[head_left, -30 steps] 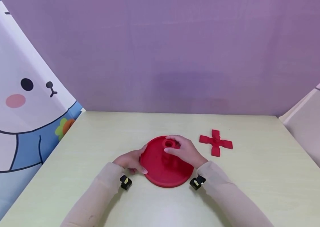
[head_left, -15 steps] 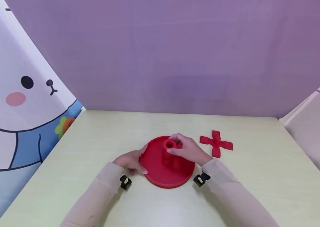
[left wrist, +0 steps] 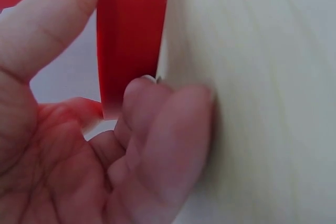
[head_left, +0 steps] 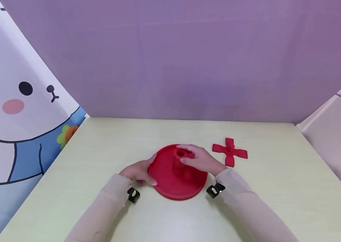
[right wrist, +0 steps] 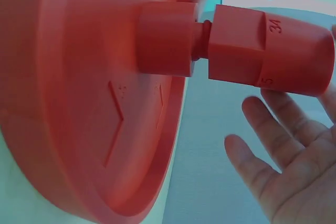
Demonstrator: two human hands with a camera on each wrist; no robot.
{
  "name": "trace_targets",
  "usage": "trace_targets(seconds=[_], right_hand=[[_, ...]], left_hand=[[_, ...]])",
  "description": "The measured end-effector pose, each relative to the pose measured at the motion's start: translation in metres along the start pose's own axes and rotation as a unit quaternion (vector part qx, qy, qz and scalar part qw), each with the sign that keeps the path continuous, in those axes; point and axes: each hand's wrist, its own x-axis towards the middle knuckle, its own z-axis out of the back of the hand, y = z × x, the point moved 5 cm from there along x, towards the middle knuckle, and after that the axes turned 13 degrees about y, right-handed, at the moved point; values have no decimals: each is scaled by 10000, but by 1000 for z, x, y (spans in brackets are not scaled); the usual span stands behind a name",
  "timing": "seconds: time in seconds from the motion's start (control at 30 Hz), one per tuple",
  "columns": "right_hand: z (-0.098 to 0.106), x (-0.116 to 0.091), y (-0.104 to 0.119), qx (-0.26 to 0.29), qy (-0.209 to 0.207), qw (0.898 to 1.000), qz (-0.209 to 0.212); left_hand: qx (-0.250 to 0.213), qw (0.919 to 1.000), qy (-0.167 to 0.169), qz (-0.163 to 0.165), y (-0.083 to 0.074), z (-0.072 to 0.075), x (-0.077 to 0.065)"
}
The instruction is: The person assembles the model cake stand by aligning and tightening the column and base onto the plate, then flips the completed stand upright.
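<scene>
A round red base [head_left: 170, 185] with a raised rim lies on the table, a short socket [right wrist: 165, 40] standing at its middle. Into that socket runs the narrow threaded end of a red post [right wrist: 294, 51], which has a hexagonal lower part, a tapered round top and raised numbers; a gap with thread showing separates the two. My right hand [head_left: 202, 159] holds the post near its hollow top between thumb and fingers, the other fingers spread beside it. My left hand [head_left: 138, 170] grips the base's left rim [left wrist: 131, 30], thumb at the front and index finger farther back.
A red four-armed cross piece [head_left: 230, 152] with a small knob in its middle lies right of the base. Behind the pale table [head_left: 122, 134] rises a purple backdrop [head_left: 188, 67], with a cartoon-printed sheet [head_left: 31, 127] on the left.
My right thumb has slid from the post's front to its right side, and the right wrist has shifted slightly right. The left hand keeps its hold on the rim.
</scene>
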Motion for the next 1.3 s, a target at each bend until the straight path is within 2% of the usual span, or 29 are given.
trace_targets(seconds=[0.13,0.3,0.37,0.5,0.63,1.1,1.3], right_hand=[[1,-1,1,-60,-99,9999,-45],[1,1,-1,-241,-500,9979,-343],[-1,1,-2,-257,-544,9971,-471],[-3,-3,-2,-12,-305,9985,-450],[-2,-8,1,250,-97,9994,-225],[-4,-8,-1,125,-44,9997,-190],[-4,-2,1,147,-192,9997,-94]], left_hand=[[26,10000,-19,-6,0,1,0],[23,10000,-20,-33,1,0,1],[23,10000,-1,-82,1,-2,2],[40,9998,59,-163,-1,-6,3],[41,9999,39,-162,-3,-5,1],[-38,10000,-24,-27,0,-4,-3],[3,10000,-60,-56,-1,0,-3]])
